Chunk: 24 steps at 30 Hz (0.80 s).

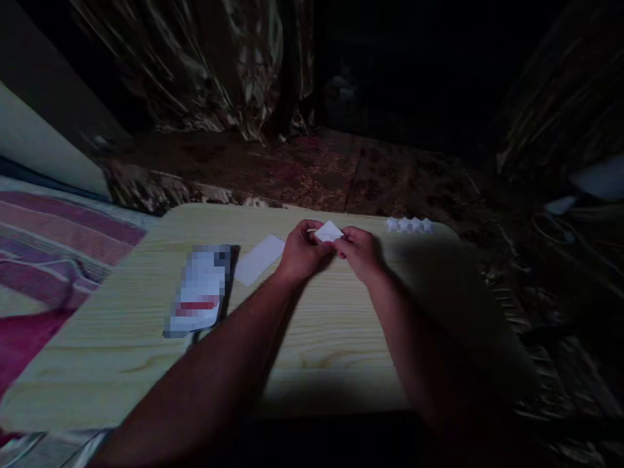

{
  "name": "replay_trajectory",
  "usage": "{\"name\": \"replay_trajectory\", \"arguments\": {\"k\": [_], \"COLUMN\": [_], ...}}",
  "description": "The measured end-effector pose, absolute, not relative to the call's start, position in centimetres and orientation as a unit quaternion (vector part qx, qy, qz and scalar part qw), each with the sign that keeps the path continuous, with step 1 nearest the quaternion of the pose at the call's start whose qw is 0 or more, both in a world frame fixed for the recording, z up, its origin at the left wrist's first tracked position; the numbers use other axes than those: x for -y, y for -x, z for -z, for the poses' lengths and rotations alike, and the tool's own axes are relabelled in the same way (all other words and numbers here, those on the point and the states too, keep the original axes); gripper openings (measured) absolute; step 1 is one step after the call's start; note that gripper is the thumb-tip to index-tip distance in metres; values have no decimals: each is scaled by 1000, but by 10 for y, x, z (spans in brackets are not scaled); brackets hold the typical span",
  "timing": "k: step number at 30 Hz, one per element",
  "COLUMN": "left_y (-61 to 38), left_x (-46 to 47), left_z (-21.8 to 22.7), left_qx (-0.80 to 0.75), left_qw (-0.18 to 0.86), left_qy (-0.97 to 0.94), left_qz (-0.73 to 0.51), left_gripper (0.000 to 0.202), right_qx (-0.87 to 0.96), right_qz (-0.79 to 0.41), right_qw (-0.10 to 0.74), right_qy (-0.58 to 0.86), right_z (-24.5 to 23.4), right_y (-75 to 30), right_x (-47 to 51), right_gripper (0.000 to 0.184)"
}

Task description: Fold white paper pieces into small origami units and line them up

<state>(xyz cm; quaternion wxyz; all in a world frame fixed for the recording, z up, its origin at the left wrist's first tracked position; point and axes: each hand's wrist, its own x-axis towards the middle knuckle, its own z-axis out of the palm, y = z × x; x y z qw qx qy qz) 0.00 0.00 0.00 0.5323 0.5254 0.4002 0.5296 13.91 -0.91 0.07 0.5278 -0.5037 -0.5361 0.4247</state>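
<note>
A small piece of folded white paper (329,230) is held between both hands above the far half of the wooden table. Its upper part comes to a point, and a crease line runs across it. My left hand (303,252) pinches its left side, with the thumb at the lower edge. My right hand (359,251) grips the right corner between thumb and fingers. Flat on the table, just left of my left hand, lies a white sheet of paper (260,260). The fingertips behind the folded paper are partly hidden.
A blurred-out pale item with a red band (197,292) lies on the left of the table (336,338). Several small white folded pieces (409,225) stand in a row at the far right edge. A striped cloth (43,240) is at left, curtains (234,65) beyond.
</note>
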Motion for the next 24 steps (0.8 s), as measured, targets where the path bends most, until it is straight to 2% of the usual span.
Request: {"name": "replay_trajectory", "arguments": {"k": [9, 24], "left_y": [0, 1], "left_x": [0, 1], "left_z": [2, 2], "left_qx": [-403, -395], "left_qw": [534, 545], "left_qy": [-506, -511], "left_qz": [-545, -536], "left_gripper": [35, 34], "right_qx": [497, 496], "right_qz": [-441, -441], "right_qw": [545, 561], "right_qy": [511, 494], "right_z": [-1, -1], "right_y": [-137, -137], "right_x": [9, 9], "right_gripper": [7, 13]}}
